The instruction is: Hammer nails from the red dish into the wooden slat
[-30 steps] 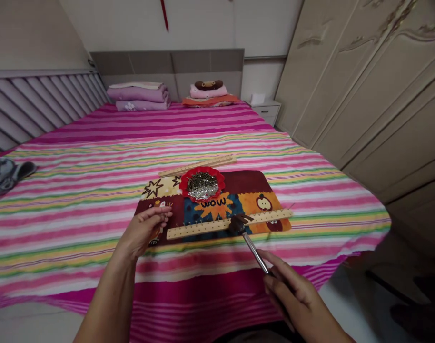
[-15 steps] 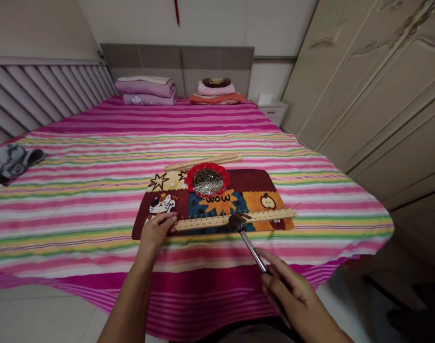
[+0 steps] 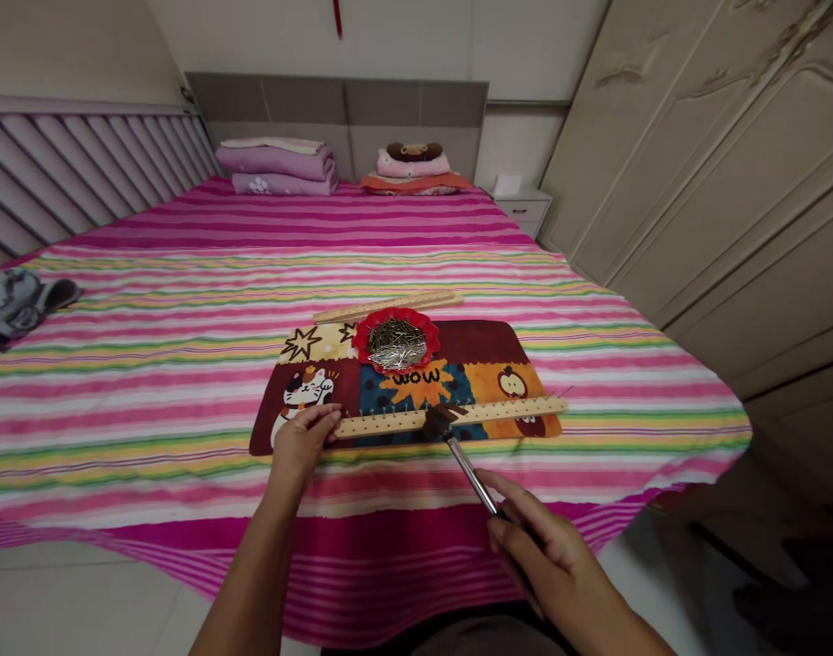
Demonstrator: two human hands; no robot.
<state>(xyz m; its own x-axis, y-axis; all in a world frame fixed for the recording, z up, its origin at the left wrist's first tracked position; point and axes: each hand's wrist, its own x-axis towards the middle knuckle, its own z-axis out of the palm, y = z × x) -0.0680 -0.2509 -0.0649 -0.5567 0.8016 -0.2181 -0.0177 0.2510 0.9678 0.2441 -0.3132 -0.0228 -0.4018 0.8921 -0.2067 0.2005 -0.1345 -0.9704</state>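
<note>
A pale wooden strip with rows of holes and several nails standing along it lies across the patterned mat. At its left end, my left hand pinches the strip between thumb and fingers. My right hand is closed around the dark handle of a claw hammer with a metal shaft. The hammer's head is over the middle of the strip and hides part of it; whether it touches a nail I cannot tell. Just behind the strip, a red scalloped bowl holds many loose nails.
More wooden strips lie behind the bowl on the striped bedspread. Folded purple bedding and a pink and orange stack sit by the headboard. Grey clothing lies at left; a wardrobe stands at right.
The hammer and my right hand have shifted slightly left along the wooden strip. My left hand keeps its hold on the strip's end. The camera view has moved a little.
</note>
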